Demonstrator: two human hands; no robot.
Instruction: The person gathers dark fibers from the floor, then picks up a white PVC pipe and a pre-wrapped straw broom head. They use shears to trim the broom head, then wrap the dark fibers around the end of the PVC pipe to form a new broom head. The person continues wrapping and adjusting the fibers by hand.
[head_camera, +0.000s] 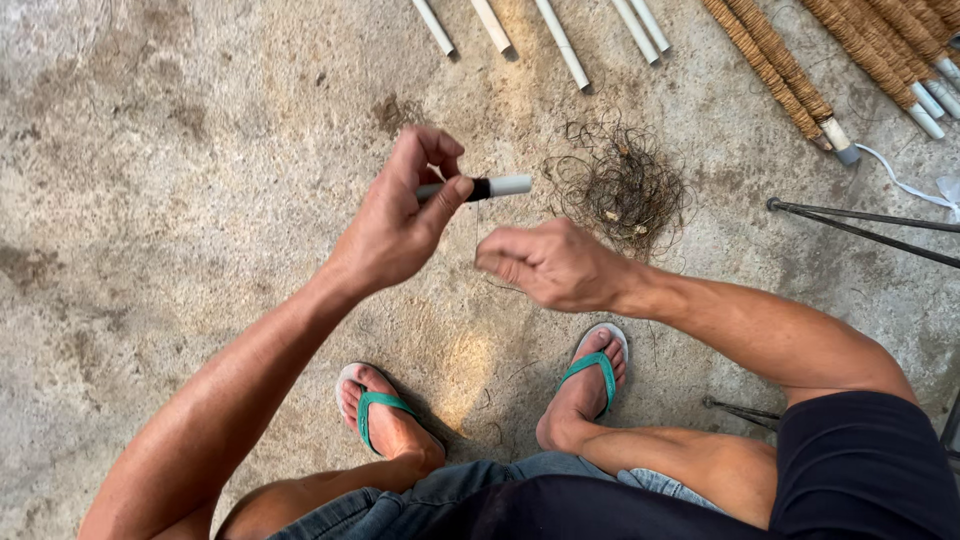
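Note:
My left hand (400, 215) grips a short white pipe piece (500, 186) with a black band, held level above the concrete floor. My right hand (545, 265) is just right of it and slightly lower, fingers pinched on a thin dark fibre strand (478, 222) that runs up towards the pipe. A loose tangle of brown coir fibre (620, 185) lies on the floor just beyond my right hand. My feet in green flip-flops (590, 372) are planted below my hands.
Several bare white pipes (560, 40) lie at the top middle. Several pipes wrapped in brown coir rope (790, 70) lie at the top right. Thin dark metal rods (860, 225) and a white strap (905, 185) are at the right edge.

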